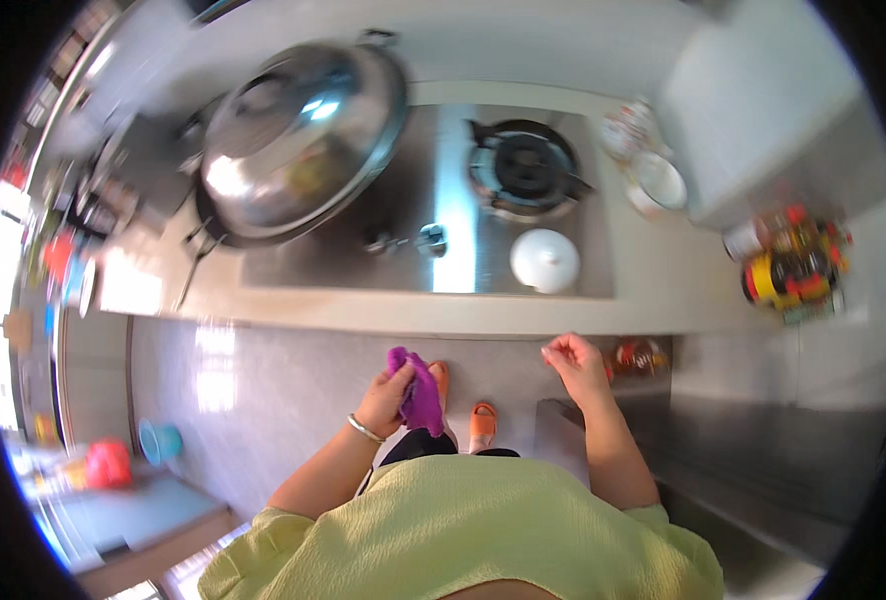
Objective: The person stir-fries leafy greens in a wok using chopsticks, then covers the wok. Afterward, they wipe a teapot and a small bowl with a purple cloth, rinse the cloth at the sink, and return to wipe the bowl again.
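Note:
My left hand [384, 401] grips a crumpled purple cloth [422, 397] in front of my body. To the right, my right hand [574, 364] hangs near the counter's front edge, fingers curled, with nothing visible in it; whether the thumb and fingertips touch is unclear. Beyond both hands lies a steel gas cooktop [405, 274]. A large wok under a domed metal lid [300, 142] covers its left side. The right burner [527, 165] is uncovered, and a round white lid with a small knob [545, 260] rests in front of it.
A white bowl [658, 182] and a patterned jar [627, 131] stand right of the cooktop. Several bottles [792, 262] crowd the counter's right end. Below, another bottle [640, 357] is near my right hand. A blue bucket [160, 441] stands on the floor at left, beside a table [135, 510].

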A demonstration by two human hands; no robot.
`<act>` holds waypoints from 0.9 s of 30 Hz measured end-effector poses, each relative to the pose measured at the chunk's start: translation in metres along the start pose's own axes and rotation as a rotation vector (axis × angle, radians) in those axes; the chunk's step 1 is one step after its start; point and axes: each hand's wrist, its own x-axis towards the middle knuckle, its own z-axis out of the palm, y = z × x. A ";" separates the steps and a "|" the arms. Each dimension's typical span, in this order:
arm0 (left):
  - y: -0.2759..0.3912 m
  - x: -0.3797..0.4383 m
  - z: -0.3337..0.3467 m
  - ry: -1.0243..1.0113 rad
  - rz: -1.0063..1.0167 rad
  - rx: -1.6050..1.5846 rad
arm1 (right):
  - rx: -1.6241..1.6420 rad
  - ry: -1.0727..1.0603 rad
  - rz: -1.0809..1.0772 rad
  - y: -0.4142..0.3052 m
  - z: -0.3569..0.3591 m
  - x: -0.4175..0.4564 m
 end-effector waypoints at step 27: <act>-0.009 -0.424 -0.519 1.107 0.759 -0.116 | -1.142 -1.069 -0.131 0.053 0.607 0.024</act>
